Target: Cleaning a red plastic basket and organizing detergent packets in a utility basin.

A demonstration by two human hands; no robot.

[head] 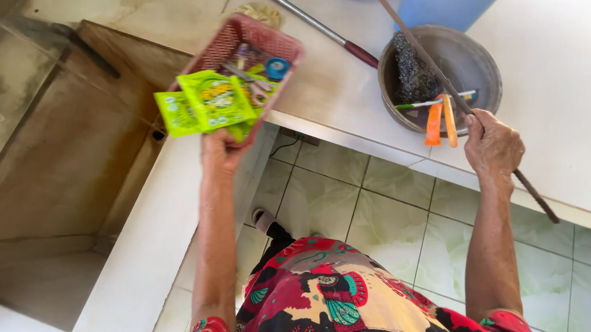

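My left hand (220, 149) holds up a pink plastic basket (250, 38) by its near edge, above the white tiled ledge. In the basket are green sachets (206, 103), scissors (248, 75) and a small blue roll (277, 68). My right hand (492, 145) grips a long thin wooden stick (437, 73) that runs from the top of the view down past my wrist. The stick crosses a round metal basin (477, 65), which holds a steel scourer (412, 74), orange pegs (441, 121) and a toothbrush (432, 103).
A concrete water tank (62, 143) with a white tiled rim (146, 239) lies at left. A blue bucket (451, 0) and a metal rod with a dark red handle (323, 31) rest on the white counter (557, 75). Green floor tiles (390, 215) lie below.
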